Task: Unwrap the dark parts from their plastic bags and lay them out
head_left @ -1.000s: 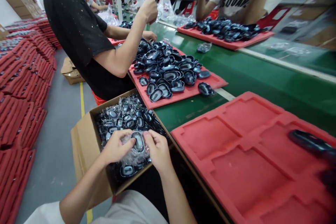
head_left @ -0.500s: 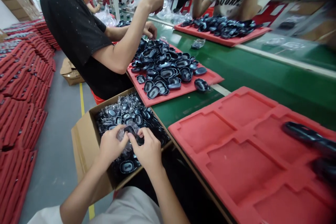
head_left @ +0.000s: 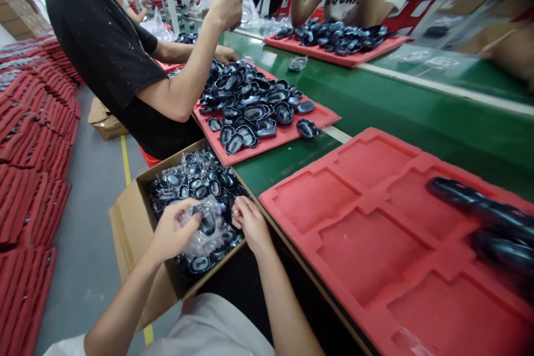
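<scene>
Over the open cardboard box [head_left: 125,233], my left hand [head_left: 177,231] grips a dark glossy shell [head_left: 207,223] with clear plastic wrap around it. To its right, my right hand [head_left: 249,221] is closed near the box's right edge; whatever its fingertips pinch is too small to make out. Many wrapped dark shells [head_left: 200,184] fill the box below both hands.
A red foam tray [head_left: 375,256] with dark parts [head_left: 471,200] lies at the right. Beyond the box, another red tray [head_left: 229,157] bears piled shells on the green table [head_left: 375,100]. A person in black [head_left: 100,50] works at the left, near stacked red trays [head_left: 33,178].
My hands have moved apart, my right hand going right, away from the shell. The clear wrap now spreads wider around the shell in my left hand. The view has shifted slightly.
</scene>
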Demonstrator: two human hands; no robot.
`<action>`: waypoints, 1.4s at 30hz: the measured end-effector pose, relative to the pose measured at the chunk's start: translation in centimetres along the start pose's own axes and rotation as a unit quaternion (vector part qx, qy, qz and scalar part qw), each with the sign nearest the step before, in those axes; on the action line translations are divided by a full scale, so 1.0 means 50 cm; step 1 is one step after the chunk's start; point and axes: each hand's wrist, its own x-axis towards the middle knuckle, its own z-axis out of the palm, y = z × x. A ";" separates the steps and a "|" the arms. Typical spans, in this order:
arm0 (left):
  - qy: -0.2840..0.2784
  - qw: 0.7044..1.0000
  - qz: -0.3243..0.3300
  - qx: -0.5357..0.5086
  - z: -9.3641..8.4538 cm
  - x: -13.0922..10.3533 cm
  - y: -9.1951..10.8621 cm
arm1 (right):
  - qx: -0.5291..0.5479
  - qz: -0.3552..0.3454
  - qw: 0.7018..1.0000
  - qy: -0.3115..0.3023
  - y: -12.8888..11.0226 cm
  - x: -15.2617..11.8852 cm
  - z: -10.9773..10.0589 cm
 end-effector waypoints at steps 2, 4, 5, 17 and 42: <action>-0.009 0.999 -0.016 0.035 0.002 0.000 -0.009 | -0.073 -0.027 0.997 -0.021 -0.002 0.000 -0.007; 0.007 0.996 -0.035 0.077 0.007 0.002 -0.028 | -0.202 -0.112 0.973 -0.005 -0.005 -0.008 -0.005; 0.020 0.994 -0.047 0.099 0.009 0.003 -0.040 | -0.264 -0.166 0.950 0.019 -0.006 -0.014 0.000; -0.035 0.994 -0.051 0.094 -0.001 -0.001 -0.082 | -0.454 -0.300 0.838 -0.046 0.024 -0.036 0.035; 0.056 0.991 -0.121 -0.016 -0.040 -0.029 -0.174 | -0.555 -0.226 0.800 -0.037 0.010 0.227 0.123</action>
